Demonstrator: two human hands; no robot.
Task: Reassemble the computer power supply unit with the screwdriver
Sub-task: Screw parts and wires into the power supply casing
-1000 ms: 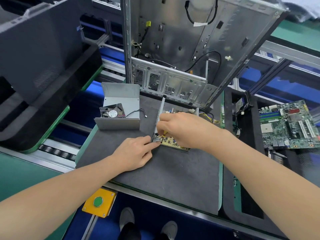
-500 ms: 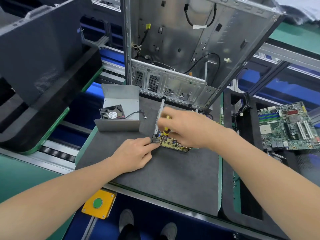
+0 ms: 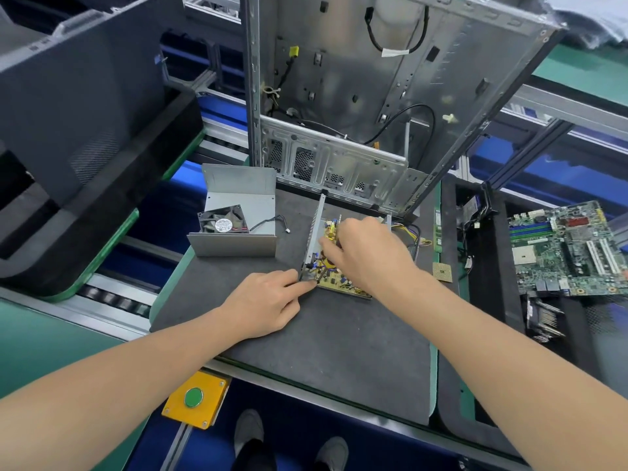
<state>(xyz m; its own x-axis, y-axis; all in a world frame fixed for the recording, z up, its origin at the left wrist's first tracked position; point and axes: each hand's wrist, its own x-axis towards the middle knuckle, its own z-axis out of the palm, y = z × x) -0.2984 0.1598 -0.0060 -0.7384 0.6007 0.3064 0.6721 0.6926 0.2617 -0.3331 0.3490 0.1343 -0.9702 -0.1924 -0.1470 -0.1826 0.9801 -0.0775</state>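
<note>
Moved since earlier: the right hand [image 3: 367, 256] has been shifted slightly lower over the power supply unit [image 3: 314, 232], so the yellow handle top of the screwdriver [image 3: 321, 276], seen above the knuckles half a second ago, is now covered; the left hand [image 3: 268, 302] has been kept at the same corner.
Power supply unit: laid open in the middle of a grey mat [image 3: 339, 351], as a shallow metal tray with one upright side wall on its left and a yellow circuit board [image 3: 343, 283] seated inside.
Left hand: rested on the mat, with thumb and forefinger pinched on the near left corner of the tray's wall and the other fingers curled under.
Right hand: fingers are curled around the screwdriver, above the near left part of the board.
Screwdriver: mostly hidden by the right hand; only a thin dark shaft is seen below the fingers, pointed down towards the board's near left corner. Whether the tip touches a screw cannot be told.
Cover: a folded metal cover [image 3: 238, 195] is stood on the mat just left of the unit, apart from it, with a small black fan [image 3: 222, 224] inside and its loose lead trailed to the right.
Computer case: an opened metal computer case [image 3: 339, 96] is stood upright behind the unit.
Motherboard: a green motherboard [image 3: 571, 246] is laid well to the right.
</note>
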